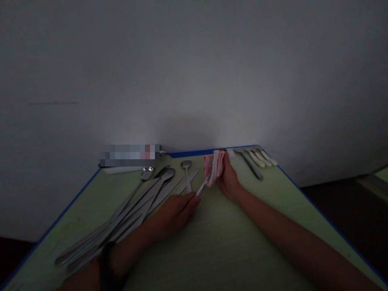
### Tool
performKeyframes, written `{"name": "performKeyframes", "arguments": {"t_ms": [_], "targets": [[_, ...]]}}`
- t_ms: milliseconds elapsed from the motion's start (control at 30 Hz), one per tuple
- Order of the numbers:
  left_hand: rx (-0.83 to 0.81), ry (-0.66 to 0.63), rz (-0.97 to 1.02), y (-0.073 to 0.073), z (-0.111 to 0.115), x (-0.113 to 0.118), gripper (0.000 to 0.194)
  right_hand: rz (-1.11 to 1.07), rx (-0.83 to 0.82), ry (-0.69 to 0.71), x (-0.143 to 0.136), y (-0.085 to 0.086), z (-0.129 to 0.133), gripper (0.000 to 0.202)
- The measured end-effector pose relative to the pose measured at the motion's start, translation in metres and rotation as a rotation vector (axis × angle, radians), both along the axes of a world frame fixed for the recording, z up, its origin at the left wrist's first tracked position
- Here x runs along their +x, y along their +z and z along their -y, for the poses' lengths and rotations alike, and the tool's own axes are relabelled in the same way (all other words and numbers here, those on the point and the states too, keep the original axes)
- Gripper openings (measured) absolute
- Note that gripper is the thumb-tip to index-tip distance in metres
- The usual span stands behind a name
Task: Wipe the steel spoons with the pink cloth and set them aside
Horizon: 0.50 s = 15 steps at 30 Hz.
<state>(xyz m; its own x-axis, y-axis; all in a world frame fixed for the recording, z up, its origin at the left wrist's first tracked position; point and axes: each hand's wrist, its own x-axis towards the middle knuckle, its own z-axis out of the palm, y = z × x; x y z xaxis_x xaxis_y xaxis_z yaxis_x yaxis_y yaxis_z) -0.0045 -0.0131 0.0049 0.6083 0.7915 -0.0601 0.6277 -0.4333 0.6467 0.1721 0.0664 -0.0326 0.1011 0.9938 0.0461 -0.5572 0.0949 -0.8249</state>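
Two hands busy over the green table (230, 242) on my feed: the left (182, 210) has its fingers closed round a metal handle (201, 189), and the right (228, 178) is gripping a pink cloth (214, 166) wrapped about the utensil's far end, near the back edge. Loose spoons (168, 173) and knives lie left of that, with white-handled cutlery (263, 157) off to the right.

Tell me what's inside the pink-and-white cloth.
A slim metal handle, held in the left hand, runs up into the cloth, which the right hand grips. The stretch within the folds is covered, so its shape there cannot be seen.
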Motion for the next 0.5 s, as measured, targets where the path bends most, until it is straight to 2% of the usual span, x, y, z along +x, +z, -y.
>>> {"name": "performKeyframes", "arguments": {"t_ms": [100, 167, 300, 500], "targets": [[-0.001, 0.014, 0.028, -0.0024, -0.0002, -0.0014, 0.041, -0.142, -0.024, -0.022, -0.0020, 0.0052, 0.0008, 0.038], [-0.003, 0.008, 0.041, -0.0041, -0.0005, -0.0026, 0.040, -0.163, -0.043, 0.005, -0.0016, 0.0068, 0.0017, 0.037], [0.004, -0.006, 0.054, -0.0059, -0.0007, -0.0039, 0.038, -0.055, -0.033, 0.107, 0.0014, 0.0056, 0.0039, 0.044], [0.057, -0.001, -0.022, -0.0039, -0.0004, -0.0018, 0.034, 0.035, -0.019, 0.116, 0.0029, 0.0056, 0.0063, 0.046]]}}
